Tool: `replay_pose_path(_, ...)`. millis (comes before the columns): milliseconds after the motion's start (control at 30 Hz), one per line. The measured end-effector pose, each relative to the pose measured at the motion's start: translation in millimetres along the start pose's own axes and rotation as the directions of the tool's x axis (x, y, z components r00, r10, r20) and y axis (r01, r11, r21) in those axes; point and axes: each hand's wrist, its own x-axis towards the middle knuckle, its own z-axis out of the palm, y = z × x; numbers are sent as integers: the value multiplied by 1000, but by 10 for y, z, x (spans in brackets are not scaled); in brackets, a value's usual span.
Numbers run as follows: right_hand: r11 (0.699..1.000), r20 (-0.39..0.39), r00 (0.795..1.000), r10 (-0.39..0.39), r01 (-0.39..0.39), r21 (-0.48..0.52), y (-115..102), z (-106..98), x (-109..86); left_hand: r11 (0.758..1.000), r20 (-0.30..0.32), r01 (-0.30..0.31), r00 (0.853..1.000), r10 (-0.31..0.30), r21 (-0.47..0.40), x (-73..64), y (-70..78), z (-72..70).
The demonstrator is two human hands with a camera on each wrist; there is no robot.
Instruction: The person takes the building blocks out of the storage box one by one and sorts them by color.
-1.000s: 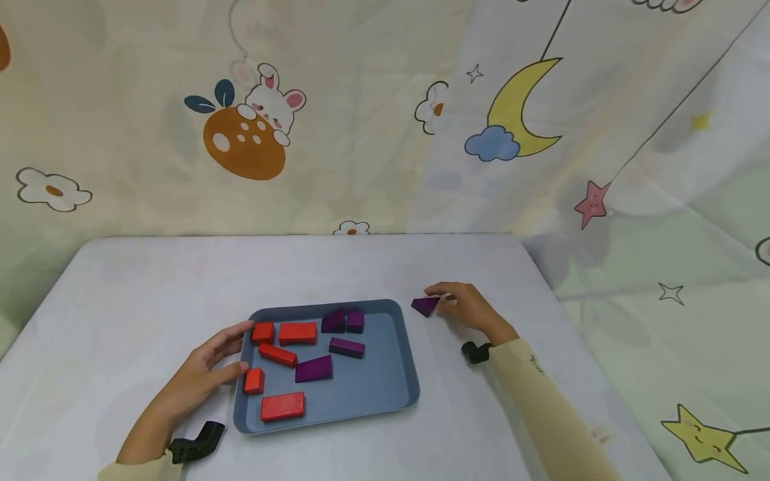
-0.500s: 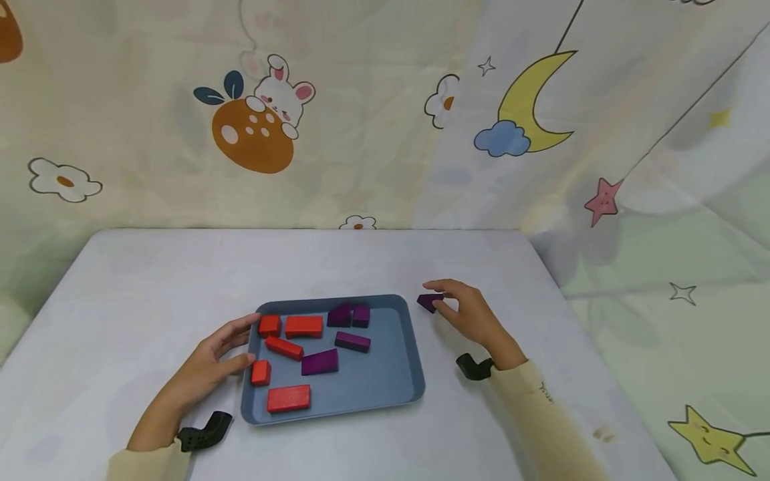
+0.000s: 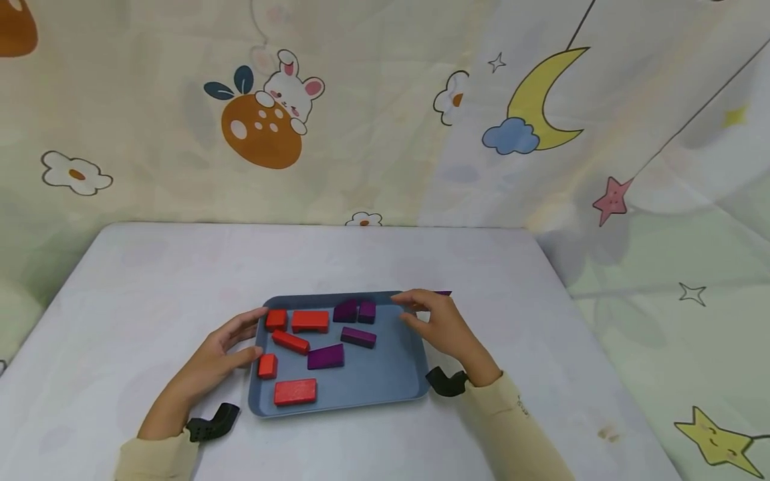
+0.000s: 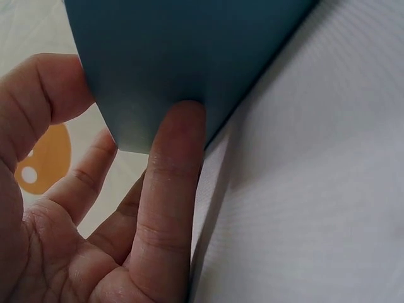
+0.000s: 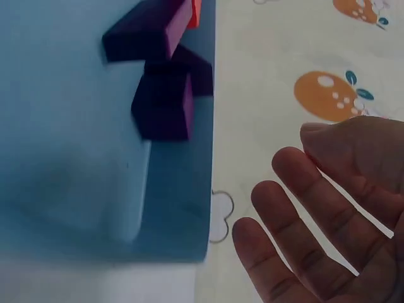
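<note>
A blue-grey tray (image 3: 391,374) lies on the table with red and purple blocks in it. My left hand (image 3: 207,367) is at its left side. In the left wrist view one finger (image 4: 170,183) presses the outer wall while another digit reaches the rim. My right hand (image 3: 442,327) hovers by the tray's far right corner, fingers apart and holding nothing. Partly hidden behind that hand is a purple block (image 3: 445,292) outside the tray. Inside, purple blocks (image 3: 325,357) sit toward the middle and far side, red blocks (image 3: 295,392) toward the left.
The white-covered table (image 3: 180,260) extends around the tray. Behind it hangs a patterned cloth (image 3: 373,133) with cartoon prints. A black wrist mount (image 3: 213,422) is on the left wrist, another black mount (image 3: 446,382) on the right.
My right hand has left the purple block outside the tray and moved left to the tray's far right corner. My left hand stays at the left rim. The head view has shifted slightly.
</note>
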Motion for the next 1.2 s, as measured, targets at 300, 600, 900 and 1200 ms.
replay_pose_path(300, 995, 201, 976, 87, -96, 38, -176, 233, 219, 999, 1, -23, 1000, 23, -39, -6, -12, 8)
replay_pose_path(600, 982, 319, 928, 191, -181, -62, -205, 432, 326, 998, -1, -12, 1000, 12, -69, -3, -3, 23)
replay_pose_path(900, 974, 273, 938, 214, -185, -128, -176, 504, 318, 998, 1, -11, 1000, 11, -64, 12, -6, 34)
replay_pose_path(1200, 996, 160, 983, 90, -92, 7, -148, 310, 190, 1000, 0, 3, 1000, -3, -15, 2, -9, 7)
